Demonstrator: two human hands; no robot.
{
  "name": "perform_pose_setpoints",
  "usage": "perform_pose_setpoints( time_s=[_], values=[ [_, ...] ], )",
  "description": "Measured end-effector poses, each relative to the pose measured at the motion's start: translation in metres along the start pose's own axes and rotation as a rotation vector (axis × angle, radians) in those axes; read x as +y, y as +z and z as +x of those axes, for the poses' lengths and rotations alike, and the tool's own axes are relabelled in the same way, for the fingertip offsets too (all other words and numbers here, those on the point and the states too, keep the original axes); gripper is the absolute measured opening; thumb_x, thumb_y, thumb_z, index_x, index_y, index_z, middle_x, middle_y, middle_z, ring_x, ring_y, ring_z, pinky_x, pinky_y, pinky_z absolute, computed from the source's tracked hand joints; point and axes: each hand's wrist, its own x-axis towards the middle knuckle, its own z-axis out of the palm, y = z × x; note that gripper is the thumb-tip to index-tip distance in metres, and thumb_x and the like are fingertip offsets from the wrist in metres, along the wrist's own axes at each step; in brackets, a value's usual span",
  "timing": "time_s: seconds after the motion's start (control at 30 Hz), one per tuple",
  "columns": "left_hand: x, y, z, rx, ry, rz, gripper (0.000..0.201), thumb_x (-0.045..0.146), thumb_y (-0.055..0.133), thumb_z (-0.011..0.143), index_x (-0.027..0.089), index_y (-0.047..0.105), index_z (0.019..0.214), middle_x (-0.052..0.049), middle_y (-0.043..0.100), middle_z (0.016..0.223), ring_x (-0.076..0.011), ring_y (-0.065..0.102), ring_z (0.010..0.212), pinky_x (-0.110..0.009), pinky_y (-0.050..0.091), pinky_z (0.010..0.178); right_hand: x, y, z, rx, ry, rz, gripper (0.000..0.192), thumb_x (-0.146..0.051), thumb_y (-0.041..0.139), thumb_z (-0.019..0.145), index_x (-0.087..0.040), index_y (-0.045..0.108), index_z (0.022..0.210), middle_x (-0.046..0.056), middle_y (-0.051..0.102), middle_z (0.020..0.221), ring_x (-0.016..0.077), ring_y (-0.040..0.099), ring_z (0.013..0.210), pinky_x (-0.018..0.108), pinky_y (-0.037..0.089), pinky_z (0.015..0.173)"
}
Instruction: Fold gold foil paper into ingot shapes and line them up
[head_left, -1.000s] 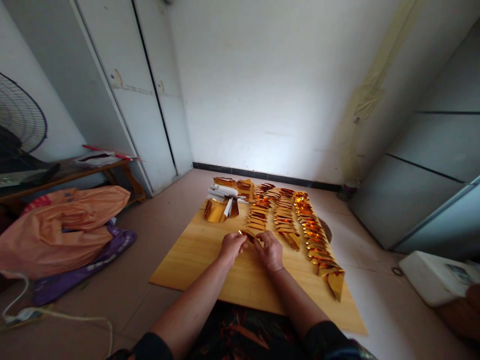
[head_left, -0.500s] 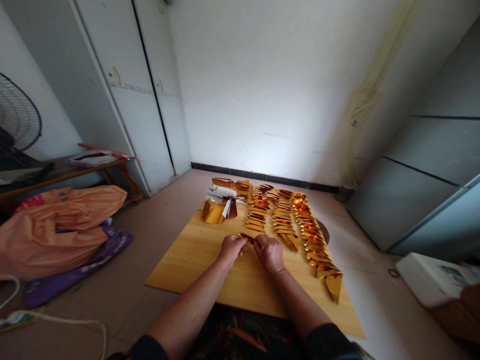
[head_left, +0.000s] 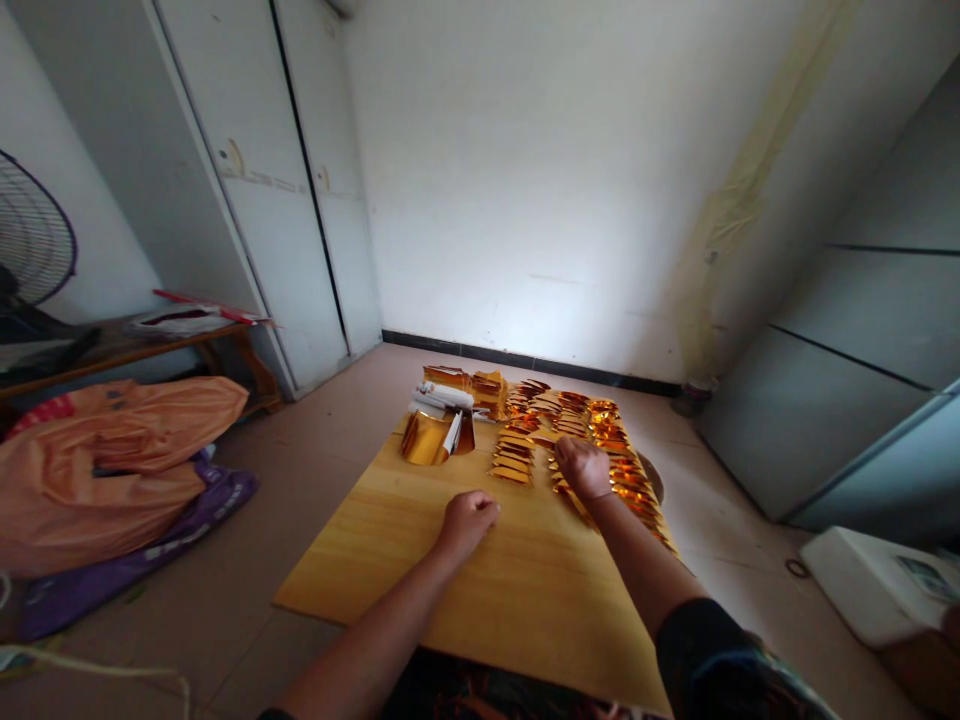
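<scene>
My right hand (head_left: 582, 468) is closed on a folded piece of gold foil paper (head_left: 544, 437) that sticks out to the left of its fingertips. It hovers over the middle of several rows of folded gold paper pieces. One row (head_left: 513, 458) lies just to its left, and a longer shiny row (head_left: 628, 470) runs along the right side, partly hidden by my forearm. My left hand (head_left: 471, 518) rests low over the wooden board (head_left: 375, 545), fingers curled in, with nothing seen in it. Beyond it lies a curled gold foil sheet (head_left: 426, 440).
White paper rolls (head_left: 444, 396) and more gold sheets (head_left: 489, 392) sit at the board's far left. A peach plastic bag (head_left: 120, 450) lies on the floor at left, beside a low wooden bench (head_left: 247, 365). A white box (head_left: 874, 585) stands at right.
My right hand has moved forward and right with the gold paper, over the rows. My left hand has let go of the piece and stays near the board's middle, slightly lower.
</scene>
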Motion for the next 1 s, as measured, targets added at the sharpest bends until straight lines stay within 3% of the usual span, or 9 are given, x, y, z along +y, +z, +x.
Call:
perform_pose_setpoints(
  time_s=[0.17,0.4,0.63,1.0],
  values=[
    [-0.012,0.001,-0.007,-0.007,0.150,0.136,0.016,0.023,0.051,0.071,0.015,0.064,0.064,-0.001,0.065,0.063,-0.0140,0.057,0.062,-0.021,0.039,0.058,0.017,0.031,0.028,-0.074,0.025,-0.061,0.028,-0.018,0.042,0.087,-0.018,0.064,0.070,0.005,0.065,0.066,0.0117,0.049,0.055,0.026,0.020,0.055],
    [-0.014,0.000,-0.024,-0.048,0.281,0.263,0.021,0.021,0.047,0.076,0.017,0.068,0.072,-0.003,0.067,0.071,-0.0145,0.059,0.067,-0.022,0.041,0.064,0.023,0.065,0.047,-0.224,0.090,-0.096,0.026,-0.023,0.040,0.090,-0.019,0.065,0.083,0.004,0.067,0.075,0.0124,0.052,0.058,0.024,0.029,0.058],
    [-0.011,-0.001,-0.028,-0.053,0.283,0.260,0.022,0.018,0.046,0.077,0.017,0.068,0.072,-0.003,0.067,0.072,-0.0146,0.061,0.069,-0.023,0.042,0.066,0.024,0.070,0.055,-0.303,0.119,-0.117,0.027,-0.024,0.037,0.093,-0.019,0.064,0.088,0.005,0.068,0.081,0.0141,0.056,0.064,0.025,0.034,0.064],
    [-0.016,-0.001,-0.031,-0.051,0.305,0.292,0.019,0.019,0.047,0.079,0.017,0.065,0.072,-0.003,0.066,0.071,-0.0135,0.059,0.067,-0.022,0.041,0.064,0.026,0.080,0.065,-0.283,0.085,-0.141,0.026,-0.024,0.038,0.093,-0.019,0.063,0.087,0.006,0.069,0.081,0.0139,0.057,0.065,0.025,0.033,0.065]
  ],
)
